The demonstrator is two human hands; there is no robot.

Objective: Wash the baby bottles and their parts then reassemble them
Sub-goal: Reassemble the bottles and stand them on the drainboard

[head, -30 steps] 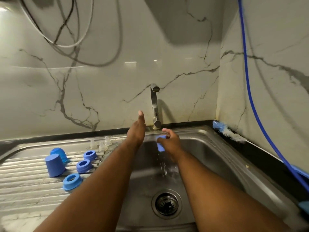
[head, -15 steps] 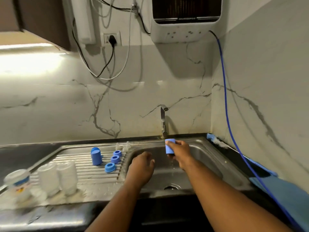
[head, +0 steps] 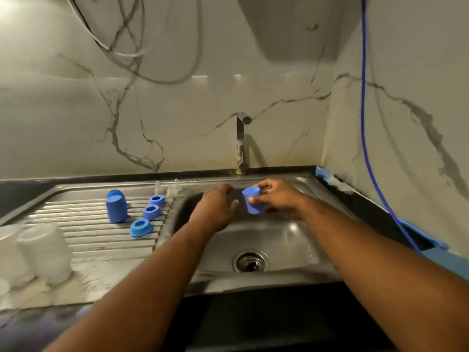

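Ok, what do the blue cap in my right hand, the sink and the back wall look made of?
The blue cap: likely plastic, matte, evenly coloured and opaque. The sink: apparently stainless steel, brushed grey with soft glints. The back wall: marble or marble-look panel, glossy, dark veins and reflected lights; which one is unclear.

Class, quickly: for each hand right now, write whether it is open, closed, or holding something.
Left hand: open, loosely curled, holding nothing.
Right hand: holding the blue bottle cap between thumb and fingers.
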